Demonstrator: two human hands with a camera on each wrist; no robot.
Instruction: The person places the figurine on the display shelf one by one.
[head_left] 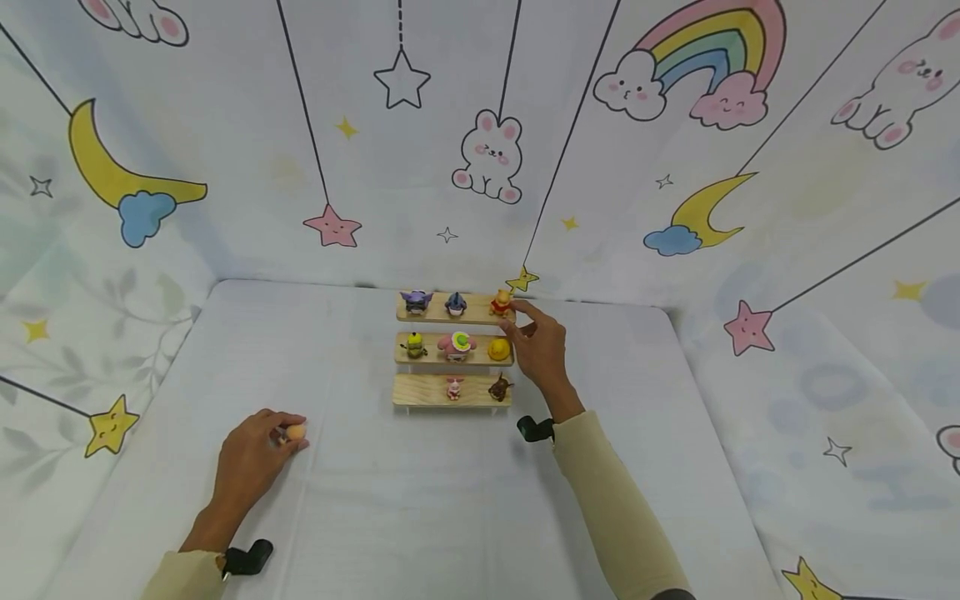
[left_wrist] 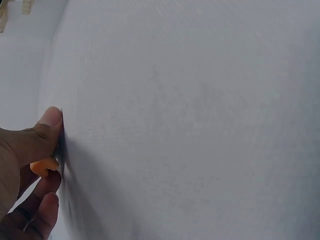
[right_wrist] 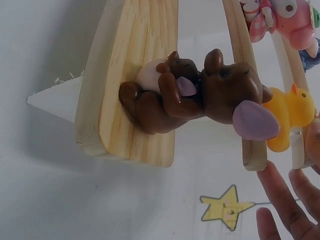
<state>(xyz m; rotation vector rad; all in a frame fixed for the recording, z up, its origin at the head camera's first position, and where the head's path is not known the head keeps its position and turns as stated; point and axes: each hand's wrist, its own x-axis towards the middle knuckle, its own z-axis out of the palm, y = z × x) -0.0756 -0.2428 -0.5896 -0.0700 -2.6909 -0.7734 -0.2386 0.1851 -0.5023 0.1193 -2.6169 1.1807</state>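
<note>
White-clothed desk (head_left: 450,500) carries a three-tier wooden shelf (head_left: 453,354). Right hand (head_left: 542,350), fingers relaxed, touches the yellow bear figure (head_left: 501,303) on the top tier. Left hand (head_left: 251,462) pinches a small orange object (head_left: 296,432), possibly another figure, awaiting placement.

Two bare hands: left hand (head_left: 251,458), right hand (head_left: 542,350). Long cream, smooth-knit sleeves (head_left: 615,508) reach both wrists. Small black strapped camera mount (head_left: 535,429) at each wrist; no rings visible.

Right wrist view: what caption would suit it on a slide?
Brown kangaroo figurine on the lowest pale wooden shelf, yellow rubber duck behind, right hand's fingertips nearby.
</note>
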